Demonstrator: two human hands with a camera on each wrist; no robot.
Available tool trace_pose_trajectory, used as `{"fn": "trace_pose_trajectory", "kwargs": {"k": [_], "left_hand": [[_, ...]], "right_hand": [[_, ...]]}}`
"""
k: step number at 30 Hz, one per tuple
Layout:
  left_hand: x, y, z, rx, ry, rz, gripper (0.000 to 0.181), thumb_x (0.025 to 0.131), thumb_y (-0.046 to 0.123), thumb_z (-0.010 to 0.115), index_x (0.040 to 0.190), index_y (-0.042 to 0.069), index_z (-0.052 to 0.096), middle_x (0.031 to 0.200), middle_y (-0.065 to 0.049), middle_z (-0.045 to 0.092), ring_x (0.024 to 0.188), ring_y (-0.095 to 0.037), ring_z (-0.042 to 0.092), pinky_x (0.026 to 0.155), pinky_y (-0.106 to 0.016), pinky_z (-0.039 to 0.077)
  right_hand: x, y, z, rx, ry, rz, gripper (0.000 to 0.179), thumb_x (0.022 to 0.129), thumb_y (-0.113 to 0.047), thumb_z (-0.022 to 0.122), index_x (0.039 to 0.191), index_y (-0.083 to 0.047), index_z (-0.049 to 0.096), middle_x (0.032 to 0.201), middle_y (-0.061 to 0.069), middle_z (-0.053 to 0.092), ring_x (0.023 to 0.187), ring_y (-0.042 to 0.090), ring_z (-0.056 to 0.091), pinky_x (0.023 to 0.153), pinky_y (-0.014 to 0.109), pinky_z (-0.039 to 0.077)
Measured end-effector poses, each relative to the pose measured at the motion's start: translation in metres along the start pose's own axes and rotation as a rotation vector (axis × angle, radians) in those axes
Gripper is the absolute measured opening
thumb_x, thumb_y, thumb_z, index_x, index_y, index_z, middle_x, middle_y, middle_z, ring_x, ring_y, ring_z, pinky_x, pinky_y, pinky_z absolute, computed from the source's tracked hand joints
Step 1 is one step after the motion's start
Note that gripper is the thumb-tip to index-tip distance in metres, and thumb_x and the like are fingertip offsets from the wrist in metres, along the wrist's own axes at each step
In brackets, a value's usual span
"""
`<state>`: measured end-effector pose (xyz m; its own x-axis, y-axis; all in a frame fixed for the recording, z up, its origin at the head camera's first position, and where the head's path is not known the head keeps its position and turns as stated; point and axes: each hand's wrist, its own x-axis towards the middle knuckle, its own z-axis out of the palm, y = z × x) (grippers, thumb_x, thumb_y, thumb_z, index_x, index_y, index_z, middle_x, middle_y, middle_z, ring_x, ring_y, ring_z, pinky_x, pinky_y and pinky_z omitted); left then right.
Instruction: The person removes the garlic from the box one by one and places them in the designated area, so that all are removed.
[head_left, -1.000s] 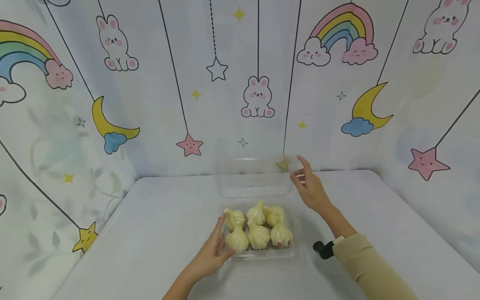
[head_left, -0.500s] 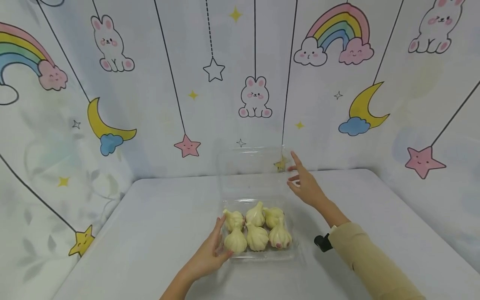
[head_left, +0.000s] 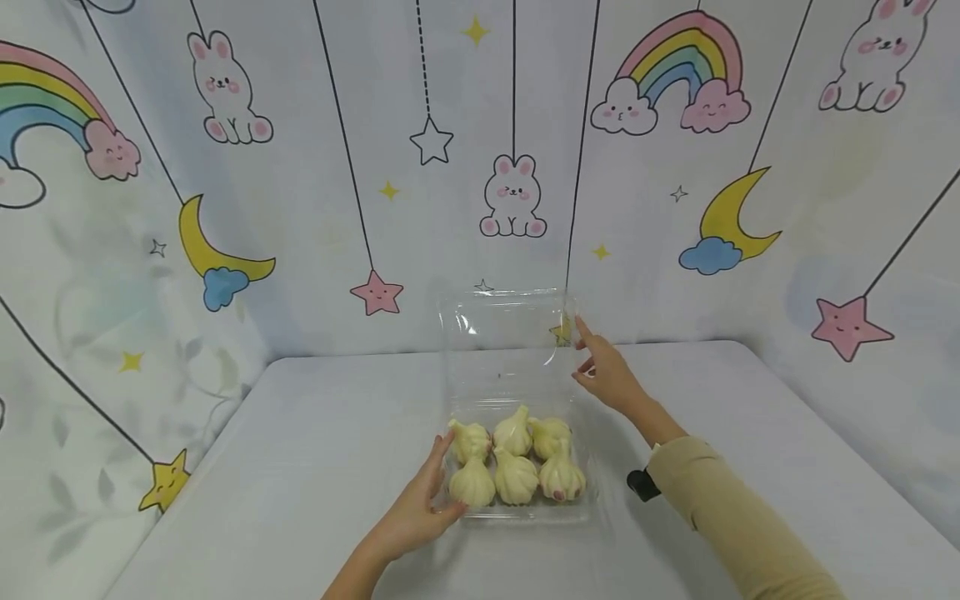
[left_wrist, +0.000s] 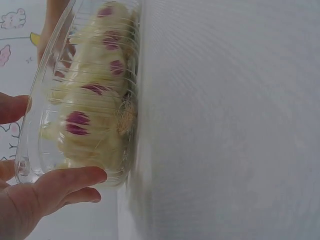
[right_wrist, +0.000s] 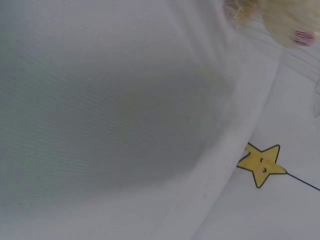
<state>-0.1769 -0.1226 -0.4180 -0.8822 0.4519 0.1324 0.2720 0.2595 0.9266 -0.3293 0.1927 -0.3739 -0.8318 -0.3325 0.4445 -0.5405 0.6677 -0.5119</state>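
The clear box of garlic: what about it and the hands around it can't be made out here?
- Head view: whether the right hand touches the lid; its clear edge is too faint there.
- Left wrist view: the back row of the garlic, mostly hidden behind the front row; part of the left hand, cut off by the left edge.
- Right wrist view: most of the garlic, cut off by the top and right edges.

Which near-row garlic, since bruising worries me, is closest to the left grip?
The leftmost garlic in the near row: it sits beside the left grip, while the middle one and right one lie farther off.
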Motion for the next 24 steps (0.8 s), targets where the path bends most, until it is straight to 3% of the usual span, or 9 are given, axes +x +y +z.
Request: {"fn": "trace_pose_trajectory", "kwargs": {"k": [11, 17, 24], "left_hand": [[-0.001, -0.002, 0.000, -0.004, -0.003, -0.018, 0.091, 0.083, -0.001, 0.061, 0.148, 0.016, -0.001, 0.145, -0.030, -0.015, 0.123, -0.059, 0.010, 0.087, -0.047, 0.046], [0.000, -0.002, 0.001, 0.010, 0.006, -0.011, 0.091, 0.082, -0.002, 0.061, 0.148, 0.014, 0.000, 0.145, -0.030, -0.014, 0.126, -0.057, 0.009, 0.093, -0.056, 0.036], [0.000, -0.001, 0.001, -0.004, -0.012, -0.017, 0.088, 0.083, -0.002, 0.059, 0.147, 0.012, 0.000, 0.145, -0.029, -0.018, 0.129, -0.053, 0.001, 0.097, -0.061, 0.025]], "right_hand": [[-0.007, 0.019, 0.020, -0.051, -0.022, 0.041, 0.068, 0.079, -0.001, 0.068, 0.135, 0.011, 0.032, 0.107, 0.026, 0.053, 0.065, 0.022, 0.060, 0.061, 0.034, 0.052], [-0.010, 0.024, 0.023, -0.076, -0.058, 0.086, 0.059, 0.083, -0.008, 0.067, 0.132, 0.011, 0.039, 0.106, 0.024, 0.058, 0.067, 0.021, 0.060, 0.061, 0.033, 0.051], [-0.013, 0.032, 0.029, -0.065, -0.102, 0.143, 0.051, 0.088, -0.014, 0.061, 0.131, 0.007, 0.043, 0.109, 0.025, 0.060, 0.063, 0.015, 0.058, 0.050, 0.025, 0.045]]}}
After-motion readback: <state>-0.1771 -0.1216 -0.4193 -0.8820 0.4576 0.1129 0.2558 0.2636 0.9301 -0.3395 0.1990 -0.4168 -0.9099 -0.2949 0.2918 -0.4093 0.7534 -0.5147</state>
